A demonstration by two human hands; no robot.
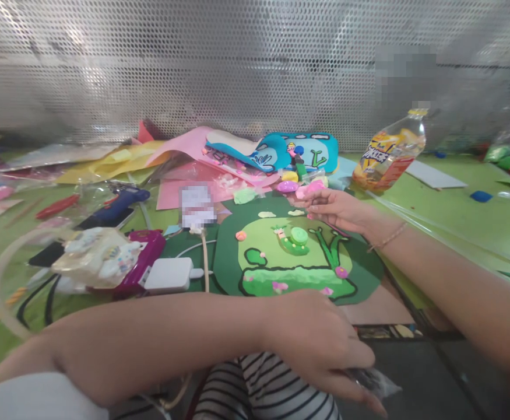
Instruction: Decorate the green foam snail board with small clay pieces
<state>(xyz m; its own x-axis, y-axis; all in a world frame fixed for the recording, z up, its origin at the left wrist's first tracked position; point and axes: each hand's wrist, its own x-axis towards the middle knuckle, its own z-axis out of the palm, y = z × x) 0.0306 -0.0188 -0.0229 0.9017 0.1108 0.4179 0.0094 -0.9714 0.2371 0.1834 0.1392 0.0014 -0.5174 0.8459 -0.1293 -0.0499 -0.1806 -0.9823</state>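
My right hand reaches over the top right of a green clay picture, its fingers curled and drawn together against a lump of pink clay. A tiny pink bit shows by the lower fingertips. In front of my lap, my left hand is closed on a small clear plastic bag; its contents are not clear. Between my arms lies the dark green picture board, with a snail of green clay, plants and small pink flowers on it.
Yellow and magenta clay lumps and a blue picture board lie behind. A tilted drink bottle stands at right. To the left are a white charger, cables, a blue glue gun and coloured sheets. A perforated metal panel closes the back.
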